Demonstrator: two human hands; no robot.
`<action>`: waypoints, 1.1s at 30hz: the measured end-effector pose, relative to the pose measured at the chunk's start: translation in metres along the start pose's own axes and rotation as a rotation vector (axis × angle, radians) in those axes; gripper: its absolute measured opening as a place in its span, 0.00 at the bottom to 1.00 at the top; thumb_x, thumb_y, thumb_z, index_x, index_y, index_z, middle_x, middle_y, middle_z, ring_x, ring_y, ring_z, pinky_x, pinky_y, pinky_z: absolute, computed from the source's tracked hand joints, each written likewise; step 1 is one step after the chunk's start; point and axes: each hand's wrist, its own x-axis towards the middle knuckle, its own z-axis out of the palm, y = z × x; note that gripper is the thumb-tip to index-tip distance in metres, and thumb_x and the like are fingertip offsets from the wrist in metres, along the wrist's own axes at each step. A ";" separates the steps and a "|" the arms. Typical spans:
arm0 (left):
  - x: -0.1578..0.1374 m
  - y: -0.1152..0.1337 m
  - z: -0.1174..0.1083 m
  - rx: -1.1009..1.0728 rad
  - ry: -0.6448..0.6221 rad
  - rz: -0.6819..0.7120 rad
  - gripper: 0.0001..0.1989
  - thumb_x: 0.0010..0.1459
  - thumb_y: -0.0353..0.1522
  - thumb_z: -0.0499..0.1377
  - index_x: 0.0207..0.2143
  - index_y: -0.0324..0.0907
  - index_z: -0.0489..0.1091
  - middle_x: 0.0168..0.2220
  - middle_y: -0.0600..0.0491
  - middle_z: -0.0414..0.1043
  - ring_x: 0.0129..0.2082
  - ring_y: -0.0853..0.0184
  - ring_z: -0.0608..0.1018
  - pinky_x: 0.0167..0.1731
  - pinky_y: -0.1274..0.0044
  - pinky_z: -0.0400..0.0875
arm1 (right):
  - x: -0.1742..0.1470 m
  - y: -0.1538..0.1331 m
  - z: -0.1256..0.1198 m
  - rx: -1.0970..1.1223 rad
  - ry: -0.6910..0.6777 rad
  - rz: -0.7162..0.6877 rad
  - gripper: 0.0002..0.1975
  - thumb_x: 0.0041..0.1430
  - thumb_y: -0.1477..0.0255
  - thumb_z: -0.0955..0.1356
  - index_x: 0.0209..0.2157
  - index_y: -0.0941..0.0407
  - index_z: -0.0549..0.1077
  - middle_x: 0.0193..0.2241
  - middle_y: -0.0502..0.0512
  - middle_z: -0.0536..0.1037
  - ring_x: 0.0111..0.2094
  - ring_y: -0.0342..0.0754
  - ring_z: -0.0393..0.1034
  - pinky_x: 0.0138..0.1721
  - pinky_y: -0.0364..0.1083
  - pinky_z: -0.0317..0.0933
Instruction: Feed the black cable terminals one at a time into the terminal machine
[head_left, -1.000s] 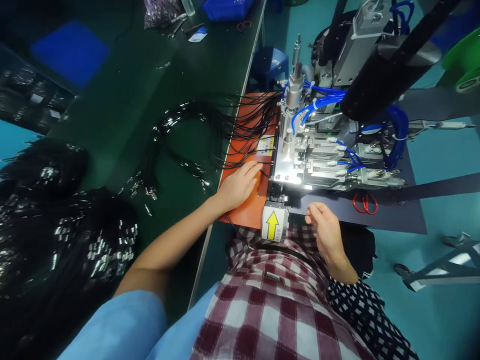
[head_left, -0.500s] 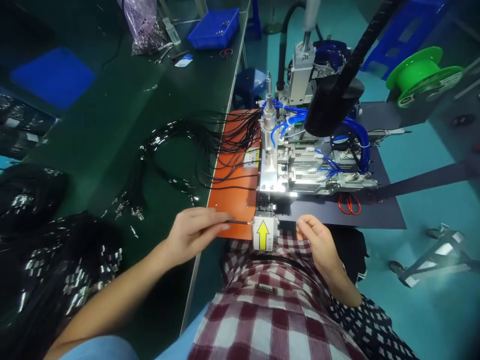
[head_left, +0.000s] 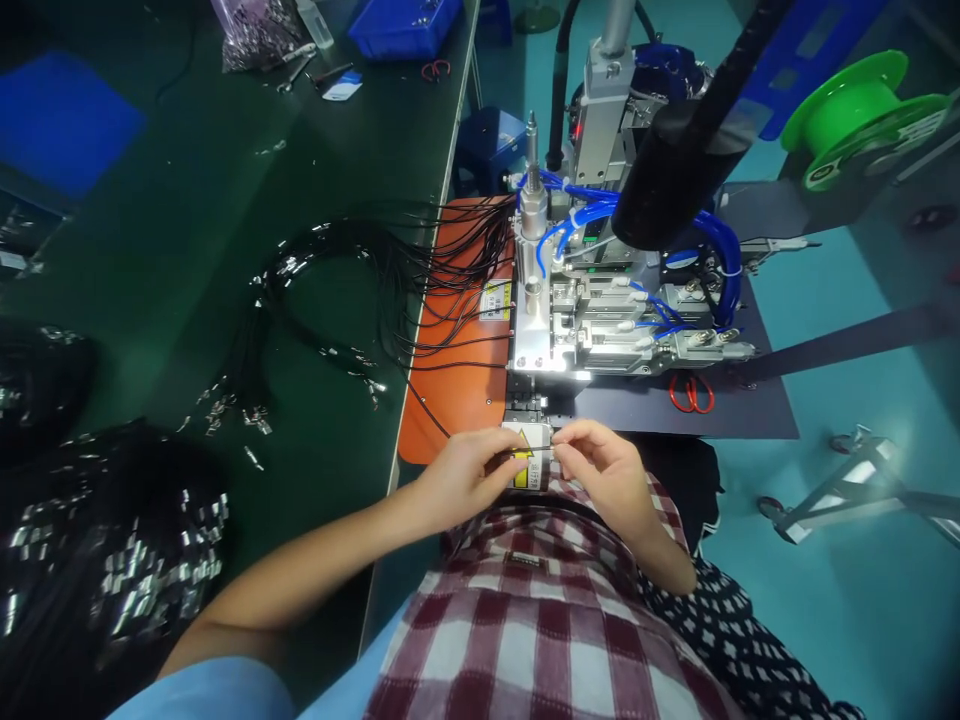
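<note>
My left hand (head_left: 469, 478) pinches a black cable (head_left: 536, 448) close to its end, over the white label (head_left: 537, 474) with a yellow arrow. At the cable's tip, the thumb and forefinger of my right hand (head_left: 606, 475) are closed; the tip itself is mostly hidden by the fingers. Both hands are in front of a metal machine (head_left: 534, 345) with blue air tubes. Its orange plate (head_left: 457, 405) lies just beyond my left hand, and several black cables (head_left: 450, 280) run across it into the machine's side.
Bundled black cables with shiny ends (head_left: 120, 540) lie on the dark green table (head_left: 315, 570). A blue bin (head_left: 405, 28) stands at the back. Red-handled scissors (head_left: 691, 393) rest on the machine's dark base. A green spool (head_left: 847, 120) is at the right, and a dark cylinder (head_left: 667, 190) overhangs the machine.
My left hand has moved right with the cable, bringing its end to my right hand. My right hand has shifted left and now meets the cable tip. The view has shifted slightly.
</note>
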 end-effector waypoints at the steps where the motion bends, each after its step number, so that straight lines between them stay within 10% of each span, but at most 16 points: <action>1: 0.003 0.005 -0.001 -0.002 -0.011 0.012 0.10 0.65 0.35 0.55 0.44 0.40 0.71 0.34 0.52 0.73 0.31 0.68 0.73 0.32 0.78 0.66 | 0.000 -0.001 0.000 -0.013 -0.003 -0.017 0.05 0.56 0.67 0.71 0.32 0.54 0.75 0.23 0.49 0.71 0.24 0.44 0.65 0.22 0.42 0.64; 14: 0.034 0.009 0.002 -0.472 -0.029 -0.106 0.09 0.61 0.34 0.58 0.33 0.37 0.72 0.25 0.56 0.68 0.24 0.73 0.66 0.24 0.80 0.59 | 0.003 0.002 -0.010 0.121 0.005 -0.043 0.08 0.61 0.63 0.69 0.37 0.53 0.76 0.28 0.49 0.75 0.23 0.40 0.65 0.24 0.41 0.62; 26: 0.036 0.007 -0.002 -0.494 -0.096 -0.086 0.09 0.60 0.34 0.57 0.33 0.36 0.73 0.27 0.55 0.67 0.24 0.75 0.66 0.23 0.82 0.59 | 0.013 -0.009 -0.016 -0.627 0.026 -0.667 0.05 0.61 0.77 0.70 0.32 0.54 0.73 0.28 0.48 0.78 0.29 0.44 0.70 0.34 0.47 0.59; 33: 0.036 0.009 0.000 -0.592 -0.068 -0.220 0.08 0.57 0.33 0.60 0.31 0.37 0.70 0.19 0.58 0.66 0.16 0.75 0.69 0.17 0.83 0.62 | 0.015 0.003 -0.012 -0.181 0.092 -0.358 0.07 0.67 0.70 0.65 0.35 0.52 0.75 0.26 0.47 0.75 0.23 0.41 0.67 0.29 0.44 0.61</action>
